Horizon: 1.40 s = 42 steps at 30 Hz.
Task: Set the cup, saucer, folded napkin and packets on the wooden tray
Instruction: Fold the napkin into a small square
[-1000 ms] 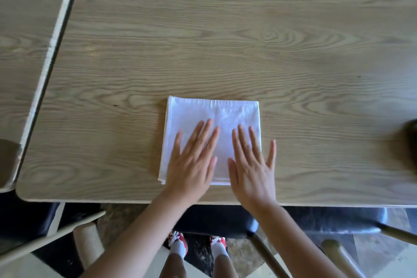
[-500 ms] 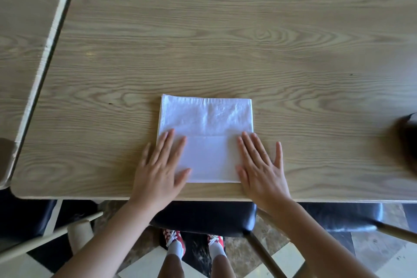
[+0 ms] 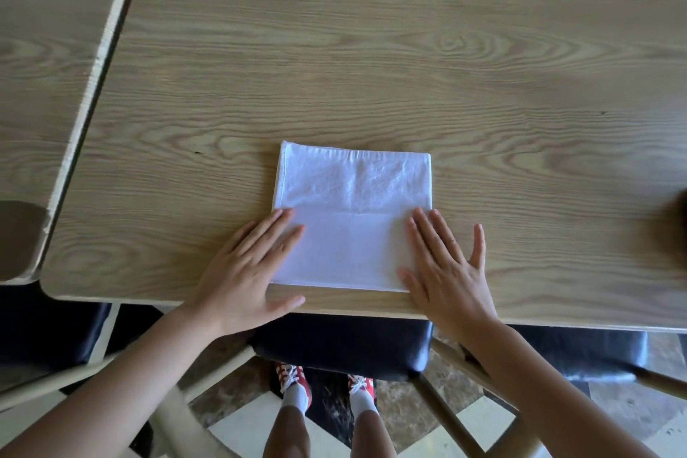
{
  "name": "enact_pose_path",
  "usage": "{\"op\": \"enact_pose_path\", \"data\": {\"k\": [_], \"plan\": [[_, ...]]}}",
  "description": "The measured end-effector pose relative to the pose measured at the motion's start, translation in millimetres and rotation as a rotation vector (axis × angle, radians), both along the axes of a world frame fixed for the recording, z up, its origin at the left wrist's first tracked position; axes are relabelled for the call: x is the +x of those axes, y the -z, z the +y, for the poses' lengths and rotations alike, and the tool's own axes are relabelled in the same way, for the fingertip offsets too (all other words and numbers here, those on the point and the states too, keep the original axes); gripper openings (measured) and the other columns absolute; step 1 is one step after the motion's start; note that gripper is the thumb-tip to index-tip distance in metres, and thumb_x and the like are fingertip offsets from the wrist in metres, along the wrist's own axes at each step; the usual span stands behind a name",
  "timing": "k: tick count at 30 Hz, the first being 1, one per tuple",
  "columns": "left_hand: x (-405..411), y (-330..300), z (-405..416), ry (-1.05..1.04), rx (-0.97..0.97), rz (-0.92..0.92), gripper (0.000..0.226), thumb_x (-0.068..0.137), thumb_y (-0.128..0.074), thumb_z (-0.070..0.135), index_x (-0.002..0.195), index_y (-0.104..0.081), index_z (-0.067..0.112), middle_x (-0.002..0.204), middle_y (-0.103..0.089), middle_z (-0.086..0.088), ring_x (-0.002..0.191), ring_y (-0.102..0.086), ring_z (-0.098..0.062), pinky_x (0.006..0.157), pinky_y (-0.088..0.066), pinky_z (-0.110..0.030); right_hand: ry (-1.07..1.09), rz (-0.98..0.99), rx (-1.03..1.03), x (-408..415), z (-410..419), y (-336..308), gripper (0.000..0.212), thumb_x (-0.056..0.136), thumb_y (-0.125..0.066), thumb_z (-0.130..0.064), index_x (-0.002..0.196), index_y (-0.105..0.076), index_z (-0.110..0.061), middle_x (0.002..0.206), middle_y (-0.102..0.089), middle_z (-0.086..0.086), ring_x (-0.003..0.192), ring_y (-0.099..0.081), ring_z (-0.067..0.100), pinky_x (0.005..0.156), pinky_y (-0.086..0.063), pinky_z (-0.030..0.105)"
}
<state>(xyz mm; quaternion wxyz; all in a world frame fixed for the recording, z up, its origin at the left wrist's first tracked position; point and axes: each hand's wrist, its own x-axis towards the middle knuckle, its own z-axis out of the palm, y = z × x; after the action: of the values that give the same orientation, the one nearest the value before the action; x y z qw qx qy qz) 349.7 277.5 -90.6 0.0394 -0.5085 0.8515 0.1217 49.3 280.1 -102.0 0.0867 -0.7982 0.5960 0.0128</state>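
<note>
Two hands lay flat, fingers spread and gripping nothing: left hand (image 3: 247, 273) and right hand (image 3: 448, 271) pressed the napkin's (image 3: 353, 212) side edges onto the table (image 3: 371, 67).

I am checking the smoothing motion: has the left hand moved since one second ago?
Yes. The left hand slid leftwards off the white folded napkin, onto its left edge.
</note>
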Motion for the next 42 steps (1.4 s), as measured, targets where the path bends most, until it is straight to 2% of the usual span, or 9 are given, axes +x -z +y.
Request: {"op": "enact_pose_path", "data": {"k": [5,14,20,25,28,30,35,38,42], "plan": [[-3.4,-7.6,-13.0,-0.029,0.009,-0.070,0.099,0.062,-0.048,0.071,0.146,-0.022,0.025,0.156,-0.014,-0.006,0.141,-0.016,-0.018,0.100,-0.029,-0.044,-0.091,0.012,-0.027,-9.5,-10.4,-8.2,0.073,0.083,-0.035,-0.059,0.142,-0.032,-0.016,0.149,-0.035,0.001,0.139,-0.021,0.016,0.111,-0.005,0.059],[0.6,-14.5,7.5,0.023,0.040,-0.144,0.116,0.048,-0.048,0.079,0.146,-0.022,0.023,0.156,-0.013,-0.012,0.142,-0.012,-0.022,0.099,-0.026,-0.049,-0.310,-0.021,0.018,-22.1,3.3,-6.1,0.097,0.067,-0.046,-0.073,0.144,-0.026,-0.018,0.153,-0.021,0.008,0.142,-0.016,0.019,0.109,-0.016,0.061],[16.9,-10.4,19.2,0.084,-0.016,0.047,0.104,0.052,-0.079,0.039,0.141,-0.034,0.010,0.149,-0.034,-0.005,0.134,-0.034,-0.014,0.093,-0.035,-0.033,-0.392,-0.096,-0.143,-31.8,5.9,-1.2,0.083,0.069,-0.062,-0.060,0.137,-0.043,-0.016,0.145,-0.038,0.012,0.136,-0.033,0.022,0.106,-0.025,0.061],[28.0,-5.9,18.5,0.086,0.003,0.202,0.095,0.047,-0.082,0.019,0.134,-0.046,0.010,0.142,-0.044,0.001,0.128,-0.039,-0.009,0.097,-0.033,-0.027,-0.397,-0.243,-0.192,-33.1,8.1,0.8,0.066,0.067,-0.070,-0.039,0.127,-0.053,-0.016,0.136,-0.051,0.011,0.128,-0.044,0.023,0.102,-0.032,0.057],[24.3,-7.2,15.4,0.028,-0.035,0.354,0.063,0.068,-0.047,0.002,0.130,-0.049,0.009,0.133,-0.052,0.003,0.119,-0.048,-0.012,0.096,-0.040,-0.025,-0.312,-0.351,-0.209,-29.6,7.5,0.8,0.052,0.066,-0.067,-0.013,0.117,-0.061,-0.017,0.126,-0.059,0.008,0.119,-0.050,0.022,0.098,-0.036,0.053],[19.3,-7.8,12.6,-0.028,-0.049,0.435,0.063,0.066,-0.032,-0.003,0.123,-0.057,0.007,0.125,-0.059,0.004,0.112,-0.051,-0.014,0.087,-0.045,-0.025,-0.256,-0.397,-0.237,-24.5,7.6,1.9,0.037,0.075,-0.060,-0.008,0.111,-0.065,-0.017,0.120,-0.063,0.007,0.114,-0.053,0.021,0.095,-0.039,0.051],[10.3,0.9,10.3,-0.273,-0.109,0.601,0.065,0.052,-0.042,-0.018,0.104,-0.067,0.011,0.106,-0.067,0.001,0.096,-0.056,-0.013,0.078,-0.045,-0.013,-0.041,-0.575,-0.251,-9.9,9.6,-0.1,0.032,0.082,-0.046,0.004,0.097,-0.072,-0.010,0.109,-0.067,-0.001,0.107,-0.058,0.015,0.092,-0.042,0.036],[-1.4,3.3,9.2,-0.547,-0.210,0.630,0.019,0.071,-0.053,0.003,0.081,-0.069,0.003,0.079,-0.062,-0.004,0.073,-0.048,-0.004,0.069,-0.036,0.001,0.266,-0.697,-0.216,5.3,11.2,-6.3,0.035,0.069,-0.050,0.009,0.091,-0.071,-0.007,0.095,-0.065,-0.008,0.094,-0.056,0.005,0.083,-0.043,0.025],[-23.4,8.9,3.3,-0.815,-0.288,0.720,0.032,0.084,-0.053,0.036,0.075,-0.065,0.007,0.065,-0.054,0.011,0.061,-0.044,-0.005,0.064,-0.040,-0.010,0.603,-0.750,-0.218,24.1,6.3,-11.2,0.017,0.077,-0.054,-0.021,0.071,-0.064,-0.010,0.058,-0.047,-0.014,0.059,-0.041,0.010,0.058,-0.029,0.019]]}}
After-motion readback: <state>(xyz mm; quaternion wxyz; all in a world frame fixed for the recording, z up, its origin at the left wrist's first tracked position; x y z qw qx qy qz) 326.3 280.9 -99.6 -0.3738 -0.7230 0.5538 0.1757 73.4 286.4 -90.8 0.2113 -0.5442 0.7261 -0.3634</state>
